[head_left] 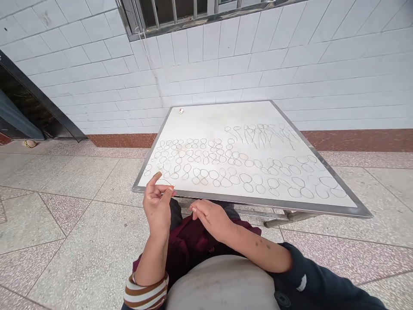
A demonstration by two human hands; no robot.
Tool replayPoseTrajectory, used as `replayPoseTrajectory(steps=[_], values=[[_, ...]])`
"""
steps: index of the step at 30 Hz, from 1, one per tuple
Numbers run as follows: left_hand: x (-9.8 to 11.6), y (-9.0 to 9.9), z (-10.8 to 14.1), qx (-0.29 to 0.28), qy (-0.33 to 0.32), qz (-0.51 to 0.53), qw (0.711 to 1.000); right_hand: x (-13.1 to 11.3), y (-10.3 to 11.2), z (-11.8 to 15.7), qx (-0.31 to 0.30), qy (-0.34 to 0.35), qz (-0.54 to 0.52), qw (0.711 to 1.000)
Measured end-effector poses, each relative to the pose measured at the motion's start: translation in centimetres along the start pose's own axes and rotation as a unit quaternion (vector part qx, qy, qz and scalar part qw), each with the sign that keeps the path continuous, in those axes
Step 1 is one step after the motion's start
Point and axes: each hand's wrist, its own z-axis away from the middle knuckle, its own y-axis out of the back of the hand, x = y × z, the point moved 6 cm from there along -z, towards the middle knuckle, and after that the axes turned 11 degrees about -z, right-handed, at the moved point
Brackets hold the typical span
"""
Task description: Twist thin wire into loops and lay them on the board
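Left hand (158,206): thumb and fingertip pinched together on thin dark strand (166,181), at near edge of white table (206,115). Right hand (211,217): fingers curled, just before same edge; whether it grips something, cannot tell. Thin loops (206,161), many joined in pairs, lie in rows on tabletop; longer looped strands (261,133) at far right. Small red-and-white object (181,111) near far left corner.

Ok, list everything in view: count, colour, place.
Table: one, white, grey rim, centre
Thin loops: many, dark, on table
Small object: one, red-white, table's far left corner
Wall: one, white, behind
Barred window: one, silver, top
Opening: one, dark, far left
Floor: one, grey-pink, below
Floor item: one, yellowish, near opening
Cloth: one, maroon, lap
Sleeves: two, navy and brown-white, bottom
Left hand: one, table's near-left edge
Right hand: one, over lap
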Motion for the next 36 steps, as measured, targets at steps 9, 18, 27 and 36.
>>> replayPoseTrajectory(steps=[9, 18, 27, 36], values=[[0.2, 0.0, 0.6, 0.003, -0.008, 0.012, 1.0, -0.8, 0.1, 0.7, 0.001, 0.001, -0.026, 1.0], [0.7, 0.2, 0.9, 0.007, -0.01, 0.028, 1.0, -0.9, -0.3, 1.1, 0.013, -0.05, -0.129, 0.99], [1.9, 0.6, 0.8, -0.041, -0.02, 0.008, 0.999, 1.5, 0.0, 1.8, 0.009, -0.15, -0.222, 0.963], [0.7, -3.7, 3.5, -0.27, 0.076, 0.013, 0.96, -0.5, 2.8, -0.3, 0.09, -0.129, -0.407, 0.9]])
